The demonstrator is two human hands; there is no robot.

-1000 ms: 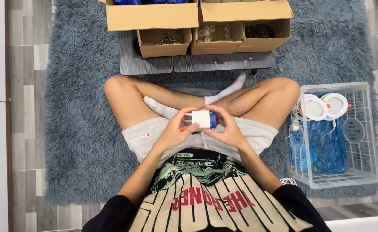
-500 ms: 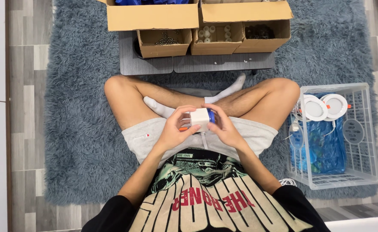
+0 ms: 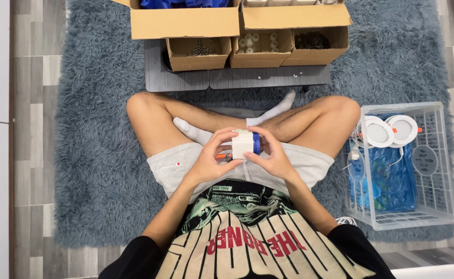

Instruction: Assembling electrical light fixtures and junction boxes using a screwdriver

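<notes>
I sit cross-legged on a rug and hold a small round white lamp fitting (image 3: 242, 143) over my lap with both hands. It has a blue ring on its right side and an orange clip showing at its left. My left hand (image 3: 210, 161) cups it from the left, fingers curled over its top. From the right, my right hand (image 3: 270, 155) grips it, thumb under the fitting and fingers on the blue ring.
A white wire basket (image 3: 446, 170) at my right holds two round white downlights (image 3: 390, 130) and a blue bag. Ahead, three small open cardboard boxes (image 3: 198, 53) of parts stand on a grey board (image 3: 237, 78), with larger boxes behind. A shaggy grey-blue rug (image 3: 98, 155) lies under me.
The fitting has been turned slightly in my hands and my fingers have shifted around it. The hands stay over my lap.
</notes>
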